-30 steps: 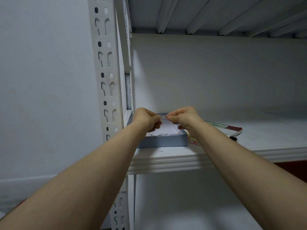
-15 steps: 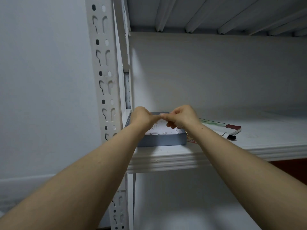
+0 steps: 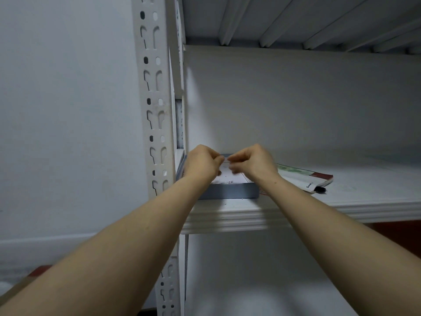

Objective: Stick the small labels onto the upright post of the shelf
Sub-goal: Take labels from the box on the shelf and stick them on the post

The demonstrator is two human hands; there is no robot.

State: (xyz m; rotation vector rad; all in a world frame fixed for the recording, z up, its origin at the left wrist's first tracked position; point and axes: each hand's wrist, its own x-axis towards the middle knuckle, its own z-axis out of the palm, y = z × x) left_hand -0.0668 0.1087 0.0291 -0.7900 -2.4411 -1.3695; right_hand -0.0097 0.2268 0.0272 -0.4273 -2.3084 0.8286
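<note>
My left hand (image 3: pixel 201 164) and my right hand (image 3: pixel 252 164) meet fingertip to fingertip above a shallow grey tray (image 3: pixel 230 192) on the shelf board. Both pinch a small pale label (image 3: pixel 225 159) between thumb and forefinger; it is tiny and partly hidden by the fingers. The tray holds a white sheet with small dark specks. The white upright post (image 3: pixel 155 106), punched with keyhole slots, stands just left of my left hand.
The white shelf board (image 3: pixel 319 206) runs to the right; a booklet with a red and green cover (image 3: pixel 305 177) and a black pen tip lie on it beside the tray. Another shelf's ribbed underside is overhead. A plain wall is at the left.
Both hands stayed over the tray; the fingertips drew together and now pinch the label between them. The view shifted slightly.
</note>
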